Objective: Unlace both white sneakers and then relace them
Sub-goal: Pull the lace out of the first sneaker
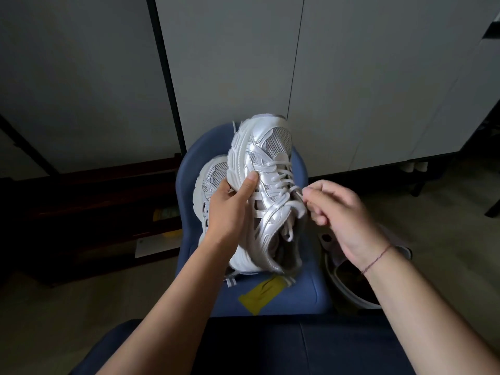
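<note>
While left hand grips the raised sneaker steady above the chair, right hand pinches its lace, likely threading.

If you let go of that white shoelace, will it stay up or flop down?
Probably flop: the shoelace looks soft and flat, and its loose end droops into the sneaker. It likely weighs almost nothing, since the right hand pinches it with just fingertips.

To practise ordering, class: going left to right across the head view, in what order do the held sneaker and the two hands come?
left hand → held sneaker → right hand, pinching the lace
</note>
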`<action>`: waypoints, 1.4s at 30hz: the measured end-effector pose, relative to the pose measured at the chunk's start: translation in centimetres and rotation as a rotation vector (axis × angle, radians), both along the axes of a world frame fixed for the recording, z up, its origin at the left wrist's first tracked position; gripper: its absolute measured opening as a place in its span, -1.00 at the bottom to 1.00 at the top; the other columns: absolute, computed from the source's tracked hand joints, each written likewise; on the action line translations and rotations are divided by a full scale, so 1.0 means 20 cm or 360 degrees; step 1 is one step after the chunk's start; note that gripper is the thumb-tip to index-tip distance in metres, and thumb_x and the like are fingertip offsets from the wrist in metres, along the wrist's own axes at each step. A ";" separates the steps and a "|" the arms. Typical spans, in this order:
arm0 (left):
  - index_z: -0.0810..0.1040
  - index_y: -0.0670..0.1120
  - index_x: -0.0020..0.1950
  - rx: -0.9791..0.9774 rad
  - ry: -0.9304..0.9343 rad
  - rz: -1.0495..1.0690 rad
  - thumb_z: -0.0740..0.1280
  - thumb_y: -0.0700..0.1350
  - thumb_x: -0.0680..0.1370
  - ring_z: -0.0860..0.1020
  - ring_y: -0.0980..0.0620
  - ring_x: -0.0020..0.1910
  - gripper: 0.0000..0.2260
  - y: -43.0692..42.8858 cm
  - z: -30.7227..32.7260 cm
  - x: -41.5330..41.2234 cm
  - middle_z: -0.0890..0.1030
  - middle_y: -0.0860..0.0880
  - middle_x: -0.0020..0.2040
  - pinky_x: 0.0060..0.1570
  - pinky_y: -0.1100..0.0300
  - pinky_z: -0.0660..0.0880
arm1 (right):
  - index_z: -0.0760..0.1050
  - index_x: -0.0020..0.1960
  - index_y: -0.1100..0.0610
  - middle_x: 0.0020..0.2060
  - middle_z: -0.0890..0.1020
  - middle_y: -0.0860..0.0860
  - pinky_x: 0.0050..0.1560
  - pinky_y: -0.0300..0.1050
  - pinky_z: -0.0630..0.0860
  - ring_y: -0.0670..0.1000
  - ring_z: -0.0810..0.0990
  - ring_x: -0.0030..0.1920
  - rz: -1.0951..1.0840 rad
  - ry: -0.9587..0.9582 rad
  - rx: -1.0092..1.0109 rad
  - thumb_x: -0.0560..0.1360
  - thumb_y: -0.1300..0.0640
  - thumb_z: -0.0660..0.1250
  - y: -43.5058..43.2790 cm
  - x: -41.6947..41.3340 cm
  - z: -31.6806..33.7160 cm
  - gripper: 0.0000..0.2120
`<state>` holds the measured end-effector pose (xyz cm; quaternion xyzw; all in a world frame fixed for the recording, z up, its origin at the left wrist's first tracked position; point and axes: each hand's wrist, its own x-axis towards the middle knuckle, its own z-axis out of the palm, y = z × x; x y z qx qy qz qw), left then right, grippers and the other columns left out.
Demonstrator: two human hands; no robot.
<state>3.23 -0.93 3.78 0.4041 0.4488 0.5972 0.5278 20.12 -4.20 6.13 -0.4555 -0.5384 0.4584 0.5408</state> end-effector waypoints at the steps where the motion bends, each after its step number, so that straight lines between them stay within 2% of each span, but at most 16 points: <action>1: 0.59 -0.09 0.19 -0.0002 0.0019 0.0026 0.40 -0.03 0.54 0.68 0.03 -0.01 -0.74 0.00 0.00 0.00 0.71 -0.02 0.00 0.03 0.13 0.58 | 0.45 -0.30 0.17 -0.45 0.43 0.03 -0.35 -0.24 0.31 -0.10 0.36 -0.41 -0.0098 -0.0419 0.0204 0.48 0.03 0.35 0.00 0.00 -0.02 -0.74; 2: 0.59 -0.10 0.19 -0.0001 0.0038 0.0046 0.41 -0.02 0.53 0.68 0.02 0.00 -0.73 0.01 -0.01 0.00 0.71 -0.02 0.00 0.08 0.08 0.58 | 0.46 -0.29 0.14 -0.40 0.45 0.04 -0.29 -0.24 0.34 -0.10 0.39 -0.37 -0.0195 -0.0739 0.0381 0.45 -0.10 0.34 0.01 0.00 -0.04 -0.68; 4: 0.59 -0.09 0.18 0.0009 0.0059 0.0044 0.43 0.01 0.52 0.68 0.00 0.03 -0.71 0.01 -0.01 0.00 0.71 -0.03 0.02 0.16 -0.01 0.56 | 0.42 -0.32 0.07 -0.36 0.42 -0.04 -0.26 -0.25 0.35 -0.10 0.39 -0.34 -0.0269 -0.1046 0.0600 0.38 -0.22 0.32 0.02 -0.03 -0.05 -0.64; 8: 0.60 -0.08 0.18 0.0001 0.0092 0.0064 0.42 0.01 0.52 0.68 0.04 0.00 -0.72 0.00 0.00 0.00 0.72 0.00 -0.01 0.16 -0.01 0.57 | 0.33 -0.36 0.04 -0.39 0.37 -0.06 -0.28 -0.17 0.31 -0.10 0.36 -0.36 -0.0201 -0.1196 0.0714 0.42 -0.06 0.34 0.03 -0.06 -0.03 -0.70; 10: 0.60 -0.08 0.19 -0.0004 0.0059 0.0039 0.41 0.01 0.52 0.67 0.01 0.03 -0.71 0.00 0.00 -0.01 0.71 -0.01 0.02 0.20 -0.04 0.54 | 0.36 -0.35 0.14 -0.41 0.38 -0.02 -0.28 -0.20 0.29 -0.13 0.33 -0.37 -0.0153 -0.0895 0.0629 0.45 0.03 0.32 0.03 -0.04 -0.03 -0.72; 13: 0.58 -0.06 0.21 -0.0022 -0.0003 0.0006 0.40 0.04 0.53 0.66 0.00 0.07 -0.69 0.00 0.01 -0.02 0.70 0.00 0.06 0.22 -0.04 0.52 | 0.32 -0.36 0.12 -0.46 0.32 -0.07 -0.32 -0.25 0.22 -0.15 0.26 -0.38 -0.0227 -0.0005 0.0307 0.49 0.16 0.30 0.03 0.00 0.00 -0.72; 15: 0.59 -0.05 0.20 -0.0032 0.0015 0.0005 0.40 0.07 0.53 0.66 0.01 0.06 -0.69 0.00 0.02 -0.01 0.70 0.01 0.05 0.21 -0.03 0.53 | 0.31 -0.37 0.11 -0.47 0.31 -0.06 -0.32 -0.23 0.20 -0.13 0.24 -0.39 -0.0325 0.0139 0.0194 0.52 0.22 0.29 0.05 0.03 -0.01 -0.69; 19: 0.59 -0.09 0.19 -0.0040 0.0002 0.0011 0.41 0.01 0.53 0.67 0.00 0.04 -0.71 0.00 0.00 0.01 0.71 -0.02 0.03 0.20 -0.02 0.54 | 0.46 -0.28 0.10 -0.30 0.49 0.02 -0.16 -0.15 0.38 -0.03 0.45 -0.28 -0.0417 -0.0787 0.0504 0.44 0.05 0.30 0.06 0.03 -0.06 -0.83; 23: 0.59 -0.10 0.20 -0.0016 0.0042 0.0028 0.41 0.00 0.53 0.67 0.01 0.02 -0.70 -0.01 0.00 0.01 0.71 -0.03 0.02 0.15 0.02 0.56 | 0.43 -0.30 0.09 -0.31 0.44 -0.05 -0.16 -0.09 0.36 -0.01 0.44 -0.24 -0.0451 -0.1339 0.0900 0.48 -0.12 0.25 0.04 -0.03 -0.05 -0.68; 26: 0.59 -0.06 0.19 0.0002 0.0134 0.0045 0.41 0.05 0.52 0.67 0.03 0.02 -0.70 0.00 0.00 0.00 0.71 0.00 0.02 0.17 -0.02 0.56 | 0.41 -0.34 0.15 -0.35 0.39 -0.03 -0.22 -0.10 0.35 -0.02 0.39 -0.28 -0.0451 -0.1251 0.0983 0.49 -0.04 0.26 0.05 -0.05 -0.04 -0.68; 31: 0.60 -0.04 0.22 -0.0019 0.0053 0.0026 0.41 0.10 0.51 0.66 -0.02 0.08 -0.66 0.02 0.01 -0.05 0.70 -0.01 0.07 0.23 -0.10 0.51 | 0.29 -0.33 0.14 -0.48 0.30 -0.12 -0.34 -0.14 0.20 -0.14 0.22 -0.39 -0.0687 -0.0369 0.0521 0.49 -0.06 0.25 0.06 0.09 -0.01 -0.64; 33: 0.59 -0.05 0.22 -0.0024 0.0046 0.0014 0.41 0.10 0.51 0.66 -0.03 0.08 -0.65 0.02 0.00 -0.05 0.70 -0.02 0.06 0.22 -0.10 0.52 | 0.32 -0.34 0.09 -0.48 0.35 -0.15 -0.32 -0.15 0.24 -0.16 0.27 -0.41 -0.0694 -0.0466 0.0433 0.47 -0.04 0.27 0.07 0.11 -0.03 -0.70; 36: 0.59 -0.06 0.20 -0.0048 0.0055 0.0017 0.41 0.06 0.52 0.67 -0.03 0.04 -0.68 0.01 -0.01 -0.03 0.71 -0.01 0.03 0.18 -0.10 0.54 | 0.43 -0.18 -0.03 -0.24 0.52 -0.06 -0.12 -0.20 0.41 -0.10 0.46 -0.23 -0.0517 -0.0728 0.0575 0.42 -0.06 0.30 0.07 0.07 -0.04 -0.88; 38: 0.59 -0.07 0.21 -0.0047 0.0059 0.0025 0.40 0.03 0.53 0.67 -0.02 0.03 -0.70 0.01 -0.01 -0.02 0.71 -0.02 0.03 0.17 -0.07 0.55 | 0.47 -0.14 0.02 -0.20 0.51 -0.03 -0.06 -0.18 0.42 -0.05 0.48 -0.17 -0.0400 -0.0951 0.0753 0.45 -0.12 0.27 0.05 0.03 -0.04 -0.80; 40: 0.58 -0.07 0.22 -0.0038 0.0054 0.0021 0.39 0.02 0.54 0.67 0.00 0.03 -0.70 0.01 -0.01 -0.02 0.71 -0.01 0.03 0.17 -0.04 0.56 | 0.49 -0.21 0.08 -0.25 0.49 -0.04 -0.11 -0.11 0.41 -0.05 0.47 -0.20 -0.0363 -0.1226 0.0873 0.47 -0.15 0.26 0.05 0.00 -0.05 -0.70; 42: 0.58 -0.06 0.22 -0.0023 0.0082 0.0014 0.39 0.02 0.54 0.67 0.04 0.02 -0.71 0.00 0.00 -0.02 0.71 0.01 0.03 0.16 0.01 0.56 | 0.48 -0.28 0.13 -0.32 0.45 -0.03 -0.19 -0.06 0.40 -0.03 0.45 -0.26 -0.0346 -0.1314 0.0927 0.48 -0.11 0.26 0.05 -0.03 -0.05 -0.67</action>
